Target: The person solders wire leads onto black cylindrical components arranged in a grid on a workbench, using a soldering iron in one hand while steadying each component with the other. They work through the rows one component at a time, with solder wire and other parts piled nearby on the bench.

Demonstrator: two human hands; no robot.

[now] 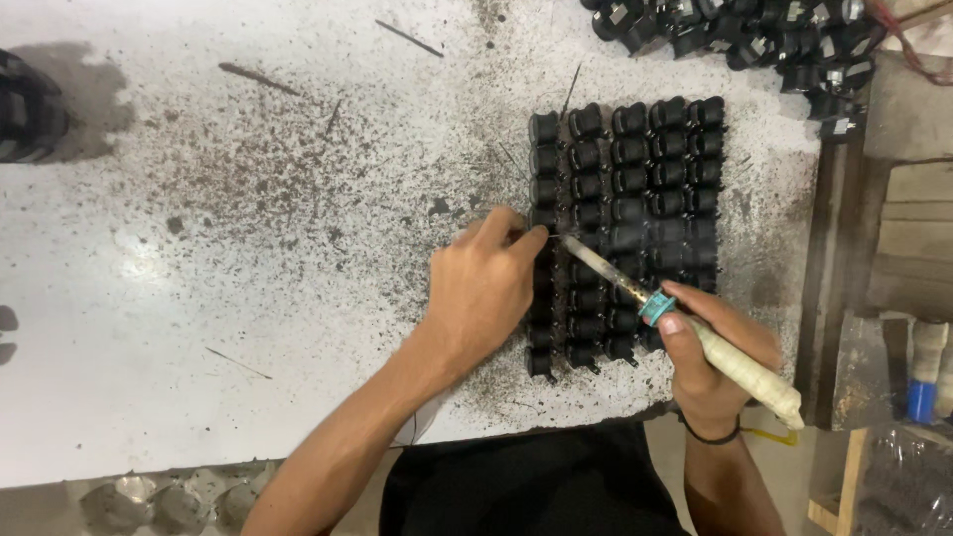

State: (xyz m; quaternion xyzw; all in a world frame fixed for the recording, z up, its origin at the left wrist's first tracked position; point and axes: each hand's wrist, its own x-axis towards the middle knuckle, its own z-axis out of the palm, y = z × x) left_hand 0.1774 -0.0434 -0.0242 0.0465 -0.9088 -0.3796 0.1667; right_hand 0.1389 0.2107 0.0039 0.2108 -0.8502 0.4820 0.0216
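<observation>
My right hand (717, 359) grips a soldering iron (695, 333) by its taped cream handle, a teal collar at the thumb. Its metal tip points up-left and meets the left column of a block of small black components (635, 189) laid in tight rows on the white table (199, 298). My left hand (483, 290) rests on the table at the block's left edge, fingers pinched together beside the iron's tip. A thin wire seems to be held there, too fine to be sure.
A loose heap of more black components (754, 35) lies at the table's far right. Dark specks and thin metal slivers (258, 77) litter the top. A wooden frame (898, 238) stands to the right, a dark object (30, 109) at the left edge.
</observation>
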